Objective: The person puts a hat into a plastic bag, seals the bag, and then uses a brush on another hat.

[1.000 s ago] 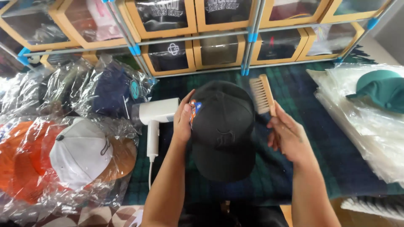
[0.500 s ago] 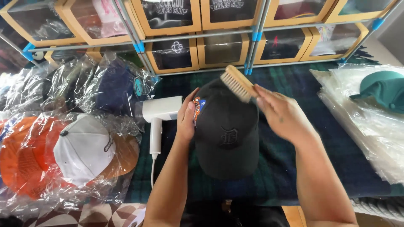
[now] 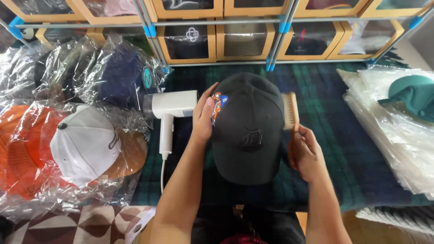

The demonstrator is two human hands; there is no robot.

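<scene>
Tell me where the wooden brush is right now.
In the head view the wooden brush sits right of centre, held by the right hand against the black cap.

One black cap (image 3: 246, 131), one brush (image 3: 290, 110), one white steamer (image 3: 169, 110).

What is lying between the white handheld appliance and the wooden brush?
In the head view, the left hand and the black cap it holds lie between the white appliance and the wooden brush, which the right hand holds.
</scene>
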